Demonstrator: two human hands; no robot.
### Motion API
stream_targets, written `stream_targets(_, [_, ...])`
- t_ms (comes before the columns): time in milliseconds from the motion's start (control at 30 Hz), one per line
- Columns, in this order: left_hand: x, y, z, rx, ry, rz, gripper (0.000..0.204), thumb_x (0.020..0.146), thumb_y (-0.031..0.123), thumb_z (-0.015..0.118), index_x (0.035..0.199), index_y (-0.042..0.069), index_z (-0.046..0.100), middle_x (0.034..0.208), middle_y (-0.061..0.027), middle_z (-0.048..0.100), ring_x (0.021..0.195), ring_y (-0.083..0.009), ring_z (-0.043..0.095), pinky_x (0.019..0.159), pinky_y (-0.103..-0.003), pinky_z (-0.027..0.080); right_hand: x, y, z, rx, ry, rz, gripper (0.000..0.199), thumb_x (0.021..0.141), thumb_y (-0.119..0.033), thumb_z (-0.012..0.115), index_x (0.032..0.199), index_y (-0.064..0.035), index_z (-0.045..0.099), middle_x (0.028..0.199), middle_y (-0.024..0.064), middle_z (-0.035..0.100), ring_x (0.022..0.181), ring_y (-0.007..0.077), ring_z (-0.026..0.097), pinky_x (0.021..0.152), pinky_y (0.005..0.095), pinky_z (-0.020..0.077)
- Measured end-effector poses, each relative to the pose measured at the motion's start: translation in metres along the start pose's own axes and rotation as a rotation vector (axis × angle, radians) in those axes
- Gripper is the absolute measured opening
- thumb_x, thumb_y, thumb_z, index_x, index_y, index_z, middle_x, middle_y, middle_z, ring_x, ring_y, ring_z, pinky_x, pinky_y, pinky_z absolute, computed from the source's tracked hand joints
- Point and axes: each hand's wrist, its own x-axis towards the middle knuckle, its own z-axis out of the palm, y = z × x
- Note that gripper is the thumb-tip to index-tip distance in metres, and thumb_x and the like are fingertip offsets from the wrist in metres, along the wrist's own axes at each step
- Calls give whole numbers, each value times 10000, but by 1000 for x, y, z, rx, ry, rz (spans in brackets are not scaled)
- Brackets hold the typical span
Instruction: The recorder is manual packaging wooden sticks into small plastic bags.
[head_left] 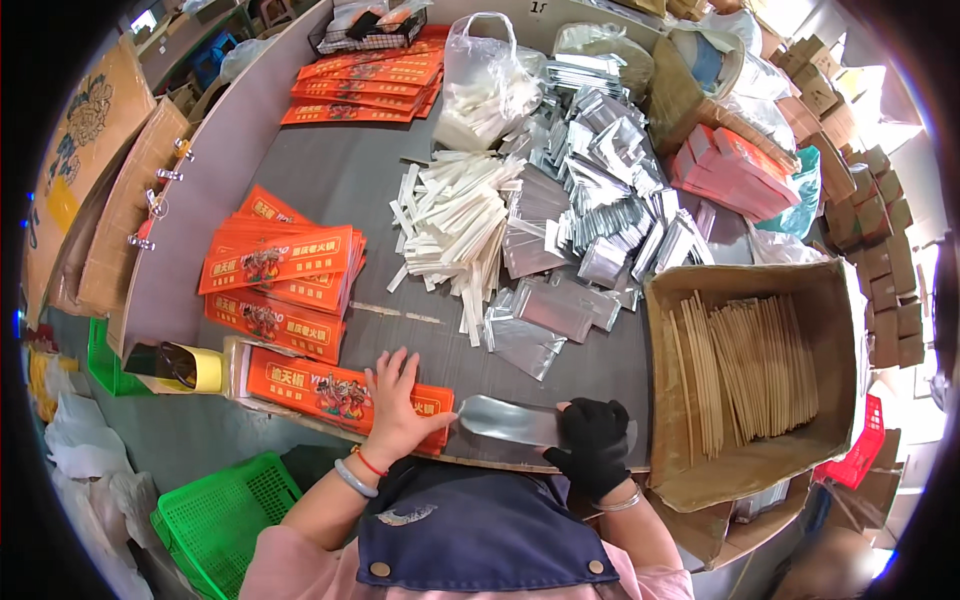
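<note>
Silver foil pouch (503, 420) spans both hands at the table edge.
One pouch: gloved right hand (592, 446) pinches it; bare left hand (397, 405) lies spread on one orange packet (330, 392).

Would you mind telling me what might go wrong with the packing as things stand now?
The left hand rests on an orange sleeve lying at the table edge; it could slide off. The gloved right hand holds a silver pouch, and glove fabric may slip on the smooth foil. The heaped white sachets could mix with nearby pouches.

Orange pkts (345, 395) w/ cartoon print, silver pouch (508, 420), black glove (595, 445), green basket (225, 510).
</note>
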Motion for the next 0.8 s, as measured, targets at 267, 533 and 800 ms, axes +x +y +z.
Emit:
stream_targets(267, [7, -5, -10, 57, -116, 15, 929, 666, 464, 836, 1368, -9, 452, 1436, -230, 420, 1373, -424, 322, 1140, -572, 170, 38, -52, 66, 181, 73, -182, 696, 675, -481, 788, 1206, -88, 567, 1122, 122, 596, 1059, 305, 552, 962, 464, 348])
stream_targets(533, [116, 27, 16, 26, 40, -96, 378, 769, 329, 749, 1030, 69, 665, 991, -113, 672, 948, -341, 613, 889, -481, 439, 4, 69, 15, 180, 378, 250, 508, 729, -257, 802, 1150, -62, 595, 1155, 163, 608, 1096, 346, 563, 952, 439, 428])
stream_targets(800, [103, 13, -9, -110, -21, -33, 129, 737, 202, 757, 736, 85, 701, 715, -84, 628, 706, -305, 625, 646, -427, 488, -85, 174, 20, -296, 313, 883, 341, 842, -233, 693, 1071, -5, 586, 1057, 181, 591, 1003, 370, 549, 857, 479, 452])
